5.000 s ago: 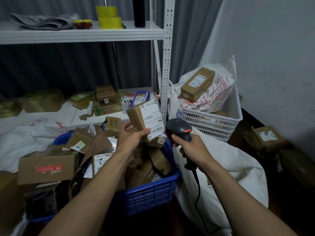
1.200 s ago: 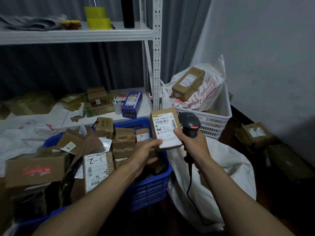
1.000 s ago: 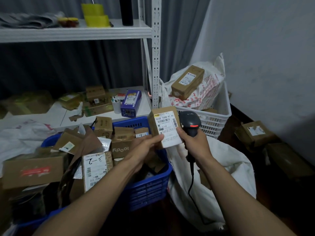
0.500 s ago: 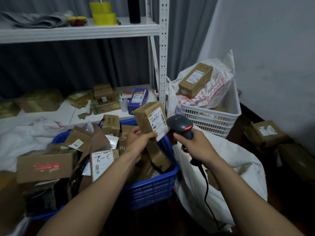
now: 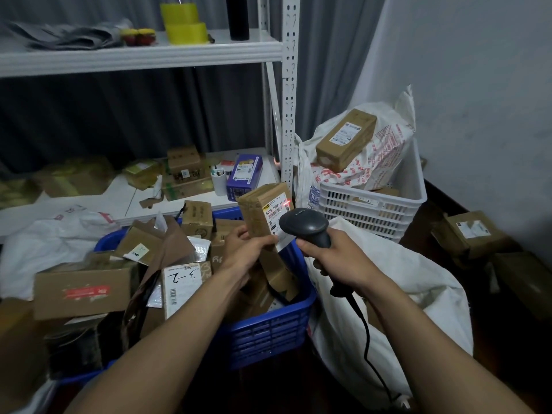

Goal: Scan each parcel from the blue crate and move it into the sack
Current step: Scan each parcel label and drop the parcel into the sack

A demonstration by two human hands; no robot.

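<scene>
Now we hold one parcel [image 5: 263, 210] upright over the blue crate [image 5: 268, 327], left hand [image 5: 248, 252] gripping its base so the label faces the scanner [image 5: 304, 225] clutched in our right hand [image 5: 334, 255]; the sack [image 5: 418, 282] waits alongside.

Above the right rim of the blue crate [image 5: 268, 327] you have open passage to the sack [image 5: 403, 279], which lies touching it. On the far side, the white basket [image 5: 358, 204] and shelf post [image 5: 289, 115] close you in. The scanner cable [image 5: 366, 339] hangs over the sack's near left.
</scene>
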